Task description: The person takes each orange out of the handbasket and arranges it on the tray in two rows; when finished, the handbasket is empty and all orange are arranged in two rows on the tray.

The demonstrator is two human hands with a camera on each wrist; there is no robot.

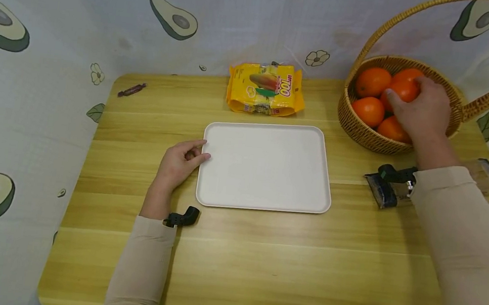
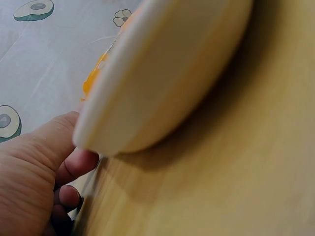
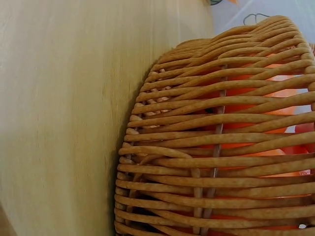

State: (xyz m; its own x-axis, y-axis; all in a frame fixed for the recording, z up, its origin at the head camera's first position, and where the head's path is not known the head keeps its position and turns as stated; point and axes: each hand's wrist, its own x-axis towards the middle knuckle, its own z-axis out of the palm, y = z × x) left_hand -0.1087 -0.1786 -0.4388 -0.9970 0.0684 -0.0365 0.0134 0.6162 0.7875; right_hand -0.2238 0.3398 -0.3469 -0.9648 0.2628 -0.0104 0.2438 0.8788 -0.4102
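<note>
At the left edge of a white tray (image 1: 265, 167), my left hand (image 1: 177, 165) pinches the rim between thumb and curled fingers. From the left wrist view, the tray (image 2: 162, 73) looms large and blurred, with the left hand (image 2: 29, 172) at its edge. My right hand (image 1: 429, 110) reaches into a wicker basket (image 1: 375, 143) and grips an orange (image 1: 405, 90) among several others. Only the woven side of the basket (image 3: 231, 132) appears in the right wrist view, with orange skins behind the gaps; the right hand is out of that view.
Behind the tray stands a yellow snack packet (image 1: 266, 89). A small wrapped candy (image 1: 132, 89) lies at the far left. Under the right forearm is a clear and black package (image 1: 384, 189), partly covered. The basket's tall handle (image 1: 375, 34) arches over it.
</note>
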